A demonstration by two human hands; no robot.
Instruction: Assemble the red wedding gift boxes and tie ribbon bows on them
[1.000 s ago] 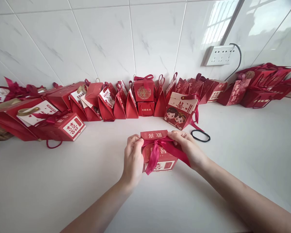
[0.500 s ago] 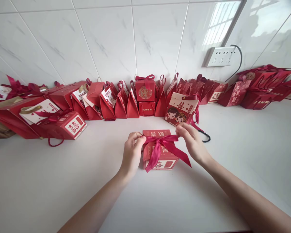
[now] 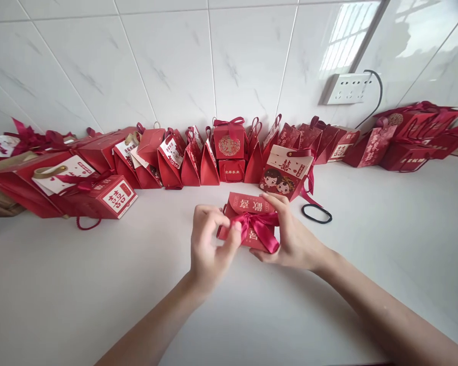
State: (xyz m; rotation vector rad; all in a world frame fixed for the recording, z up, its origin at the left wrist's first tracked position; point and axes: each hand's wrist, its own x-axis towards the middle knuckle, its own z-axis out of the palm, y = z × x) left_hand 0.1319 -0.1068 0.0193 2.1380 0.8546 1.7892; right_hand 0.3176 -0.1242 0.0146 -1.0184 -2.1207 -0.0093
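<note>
A small red gift box (image 3: pixel 248 202) with pale printed characters is in front of me, turned slightly and tilted. A crimson ribbon (image 3: pixel 262 231) is tied over it in a bow. My right hand (image 3: pixel 290 236) grips the box from the right, fingers on its far side and thumb near its front lower edge. At the bow's left side, the thumb and index finger of my left hand (image 3: pixel 213 244) are closed on the ribbon. The left hand hides the box's left front corner.
Several red gift bags (image 3: pixel 209 162) and boxes line the tiled wall. A bag with two cartoon figures (image 3: pixel 280 173) stands just behind my right hand, near a black elastic loop (image 3: pixel 316 213). On the left lies a ribboned red box (image 3: pixel 107 198). A power strip (image 3: pixel 347 89) hangs on the wall.
My right hand has left the ribbon's right side and now grips the box, which has turned and tilted. My left fingers have shifted inward on the bow. The ribbon tails have moved.
</note>
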